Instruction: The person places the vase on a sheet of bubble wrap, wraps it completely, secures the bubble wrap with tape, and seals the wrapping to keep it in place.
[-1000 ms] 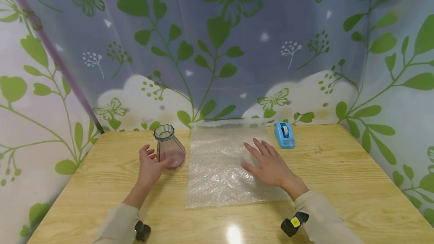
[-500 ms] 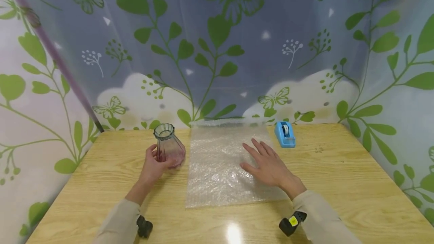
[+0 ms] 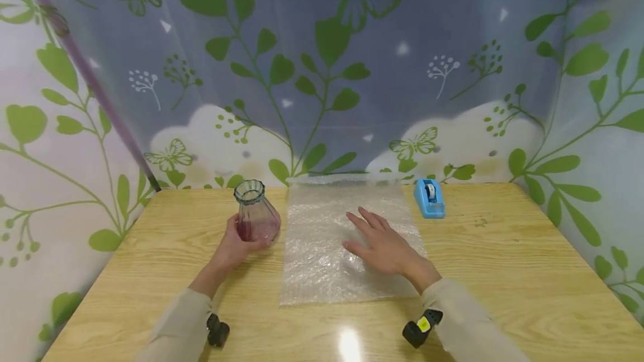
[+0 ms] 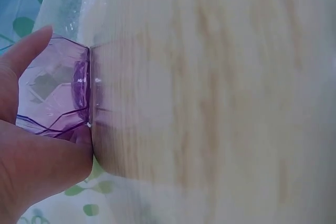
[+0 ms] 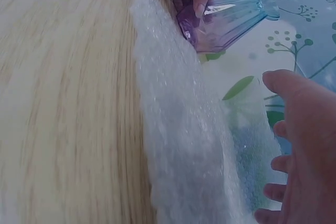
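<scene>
A faceted glass vase, bluish at the fluted rim and purple at the base, stands on the left of the table. My left hand holds it low down, the thumb across the near side and the fingers round the left and back, partly hidden by the glass. In the left wrist view the vase's purple base meets the wood. To the right lies a sheet of bubble wrap, flat on the table. Above its right half is my right hand, fingers spread and holding nothing.
A blue tape dispenser stands at the back, right of the bubble wrap. The wooden table ends at a printed cloth backdrop behind and on both sides.
My left hand has closed its fingers round the lower part of the vase. My right hand has shifted slightly left over the bubble wrap. The head view has turned a little.
</scene>
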`<action>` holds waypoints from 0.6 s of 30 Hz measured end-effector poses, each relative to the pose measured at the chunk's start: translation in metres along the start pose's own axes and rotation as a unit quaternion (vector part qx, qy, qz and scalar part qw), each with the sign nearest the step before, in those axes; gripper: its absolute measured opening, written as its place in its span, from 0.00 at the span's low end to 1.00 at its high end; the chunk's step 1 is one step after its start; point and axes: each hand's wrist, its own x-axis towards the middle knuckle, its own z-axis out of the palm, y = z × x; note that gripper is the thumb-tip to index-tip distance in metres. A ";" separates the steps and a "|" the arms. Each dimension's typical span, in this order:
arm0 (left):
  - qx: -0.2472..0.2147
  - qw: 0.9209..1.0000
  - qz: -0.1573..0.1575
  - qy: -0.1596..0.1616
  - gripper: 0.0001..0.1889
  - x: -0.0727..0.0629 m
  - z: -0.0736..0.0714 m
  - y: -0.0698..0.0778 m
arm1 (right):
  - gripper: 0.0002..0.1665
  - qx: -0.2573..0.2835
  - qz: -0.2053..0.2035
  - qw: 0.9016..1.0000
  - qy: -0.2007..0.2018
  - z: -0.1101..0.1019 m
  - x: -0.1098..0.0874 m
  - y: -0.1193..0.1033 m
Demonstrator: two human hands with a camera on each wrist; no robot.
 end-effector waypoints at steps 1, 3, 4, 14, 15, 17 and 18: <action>-0.004 1.000 0.000 0.002 0.55 0.000 0.000 0.000 | 0.42 0.007 0.001 1.000 -0.002 0.001 0.002 -0.002; -0.011 1.000 0.000 0.005 0.54 0.000 0.001 0.000 | 0.42 0.018 0.003 1.000 -0.006 0.003 0.005 -0.005; -0.012 1.000 0.002 0.005 0.54 0.001 0.001 0.000 | 0.43 0.023 0.004 1.000 -0.008 0.004 0.006 -0.006; -0.022 1.000 0.002 -0.008 0.56 0.004 0.000 -0.001 | 0.43 0.044 0.014 0.999 -0.028 0.015 0.016 -0.022; -0.024 1.000 0.004 -0.008 0.56 0.004 0.000 -0.001 | 0.43 0.046 0.013 0.998 -0.031 0.016 0.017 -0.024; -0.027 1.000 0.004 -0.009 0.55 0.004 -0.001 -0.001 | 0.43 0.048 0.011 0.998 -0.035 0.017 0.018 -0.027; -0.026 1.000 0.003 -0.010 0.55 0.004 -0.001 -0.002 | 0.43 0.048 0.011 0.998 -0.037 0.017 0.018 -0.028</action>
